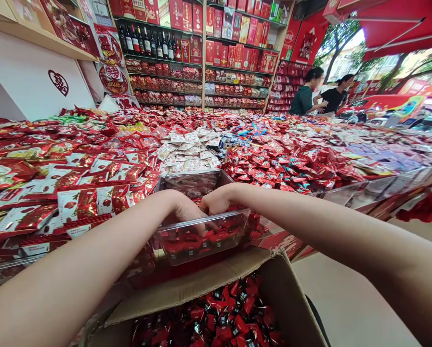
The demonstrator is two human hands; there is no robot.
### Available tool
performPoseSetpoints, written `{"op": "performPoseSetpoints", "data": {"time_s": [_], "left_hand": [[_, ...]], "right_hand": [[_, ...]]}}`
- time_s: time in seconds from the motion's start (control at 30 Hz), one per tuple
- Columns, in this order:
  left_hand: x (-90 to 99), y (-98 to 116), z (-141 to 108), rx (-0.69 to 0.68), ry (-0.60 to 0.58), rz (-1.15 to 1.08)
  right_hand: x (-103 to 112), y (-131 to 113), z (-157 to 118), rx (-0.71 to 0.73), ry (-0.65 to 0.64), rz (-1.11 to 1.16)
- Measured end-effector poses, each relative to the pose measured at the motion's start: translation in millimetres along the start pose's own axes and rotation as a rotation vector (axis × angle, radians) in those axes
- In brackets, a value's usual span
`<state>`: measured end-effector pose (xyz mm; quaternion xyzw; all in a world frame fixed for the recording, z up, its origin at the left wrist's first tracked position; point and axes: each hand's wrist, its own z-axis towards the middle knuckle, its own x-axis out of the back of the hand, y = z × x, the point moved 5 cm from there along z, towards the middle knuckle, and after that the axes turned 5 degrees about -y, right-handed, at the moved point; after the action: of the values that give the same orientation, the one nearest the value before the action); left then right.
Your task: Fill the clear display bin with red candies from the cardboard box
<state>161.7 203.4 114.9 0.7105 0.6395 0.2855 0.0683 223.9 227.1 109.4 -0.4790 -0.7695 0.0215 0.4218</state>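
Observation:
Both hands reach into a clear plastic bin of red-wrapped candies at the front of the display. My left hand points down over the near wall, its fingers apart and touching the candies, seen partly through the plastic. Beside it, my right hand is curled with the knuckles up; its fingertips are hidden, so I cannot make out what they hold. Right below the bin, an open cardboard box contains many small red and black wrapped candies.
Red-and-white snack packets are heaped on the left, white packets behind the bin, red candies on the right. Shelves of boxes and bottles line the back. Two people stand at the far right.

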Motion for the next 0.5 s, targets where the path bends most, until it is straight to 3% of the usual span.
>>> {"op": "performPoseSetpoints", "data": {"time_s": [0.1,0.33,0.5], "left_hand": [[-5.0,2.7,-5.2,-0.004,-0.100,-0.102],[-3.2,3.8,-10.4,0.071,-0.022,-0.117],[-1.3,-2.0,-4.1,0.059,-0.011,-0.180]], "right_hand": [[-1.9,1.5,-3.2,0.034,-0.010,0.119],[-5.2,1.2,-6.2,0.095,-0.023,0.313],[-4.2,1.5,-10.0,0.021,0.062,0.300]]}}
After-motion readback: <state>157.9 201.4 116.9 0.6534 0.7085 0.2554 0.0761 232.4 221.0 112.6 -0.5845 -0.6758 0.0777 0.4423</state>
